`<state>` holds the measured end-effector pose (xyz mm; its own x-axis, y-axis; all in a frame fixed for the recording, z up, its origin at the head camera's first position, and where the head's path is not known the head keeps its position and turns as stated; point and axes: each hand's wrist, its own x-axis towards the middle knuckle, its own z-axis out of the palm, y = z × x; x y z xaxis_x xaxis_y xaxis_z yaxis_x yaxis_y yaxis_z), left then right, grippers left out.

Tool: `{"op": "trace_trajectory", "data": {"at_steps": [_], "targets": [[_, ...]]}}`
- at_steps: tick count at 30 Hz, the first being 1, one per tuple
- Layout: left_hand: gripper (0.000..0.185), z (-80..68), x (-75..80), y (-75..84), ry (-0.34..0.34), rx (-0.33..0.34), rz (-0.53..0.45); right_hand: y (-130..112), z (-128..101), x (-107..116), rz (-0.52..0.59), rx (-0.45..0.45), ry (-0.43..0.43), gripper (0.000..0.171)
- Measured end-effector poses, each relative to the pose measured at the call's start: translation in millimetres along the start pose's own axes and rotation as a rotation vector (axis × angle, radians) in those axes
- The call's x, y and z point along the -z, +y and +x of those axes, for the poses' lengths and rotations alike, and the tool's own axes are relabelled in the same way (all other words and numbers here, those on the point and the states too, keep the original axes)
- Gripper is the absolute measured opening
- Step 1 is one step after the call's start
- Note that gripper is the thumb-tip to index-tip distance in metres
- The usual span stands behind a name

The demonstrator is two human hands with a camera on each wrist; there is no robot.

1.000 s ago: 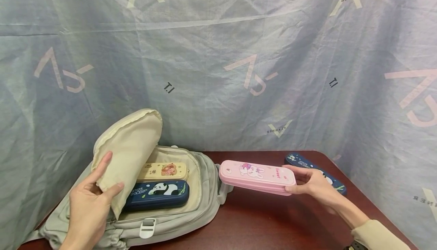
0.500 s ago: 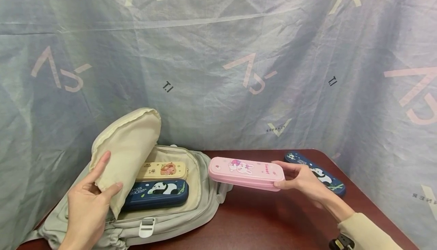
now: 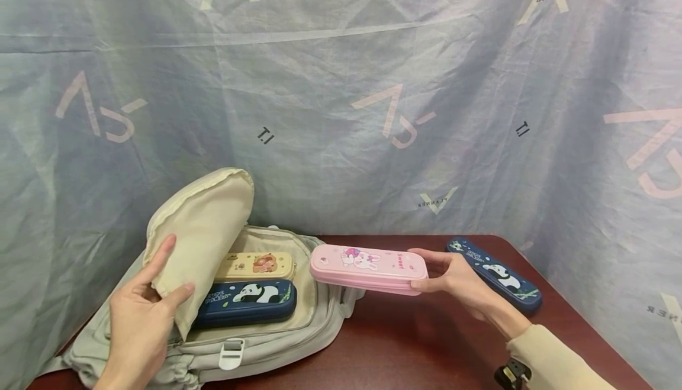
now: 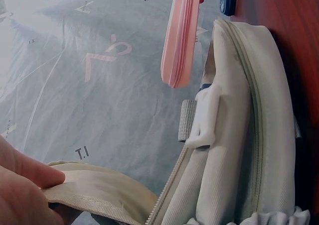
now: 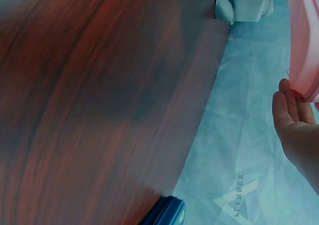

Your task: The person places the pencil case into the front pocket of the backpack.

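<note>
In the head view my right hand grips one end of a pink pencil case printed with a rabbit. The case is in the air, its far end over the right edge of a pale grey backpack. With thumb and fingers my left hand pinches the edge of the backpack's cream flap and holds it up. Inside the opened compartment lie a yellow pencil case and a navy panda pencil case, both partly hidden by the flap. In the left wrist view the pink case hangs beyond the white buckle.
Another navy panda pencil case lies at the right of the dark red table. A grey printed curtain hangs behind and at both sides. The backpack takes up the table's left part.
My right hand has carried the pink pencil case leftward, from over the table to the backpack's right edge. My left hand and the flap have stayed almost still.
</note>
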<state>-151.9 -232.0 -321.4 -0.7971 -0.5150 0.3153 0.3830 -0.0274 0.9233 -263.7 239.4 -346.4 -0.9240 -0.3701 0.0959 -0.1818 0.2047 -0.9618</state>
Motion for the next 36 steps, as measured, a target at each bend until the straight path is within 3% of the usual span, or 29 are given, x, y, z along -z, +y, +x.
{"op": "trace_trajectory", "data": {"at_steps": [7,28,36], "targets": [[0.086,-0.5,-0.1,0.0,-0.013,0.002,-0.024,-5,8,-11,-0.045,-0.020,0.020,0.076],[0.086,-1.2,-1.7,0.2,0.007,0.005,-0.024,-4,41,-45,-0.014,0.070,-0.040,0.063],[0.085,-1.7,-1.2,0.2,0.011,0.001,-0.010,-6,50,-56,-0.002,0.065,-0.051,0.063]]}}
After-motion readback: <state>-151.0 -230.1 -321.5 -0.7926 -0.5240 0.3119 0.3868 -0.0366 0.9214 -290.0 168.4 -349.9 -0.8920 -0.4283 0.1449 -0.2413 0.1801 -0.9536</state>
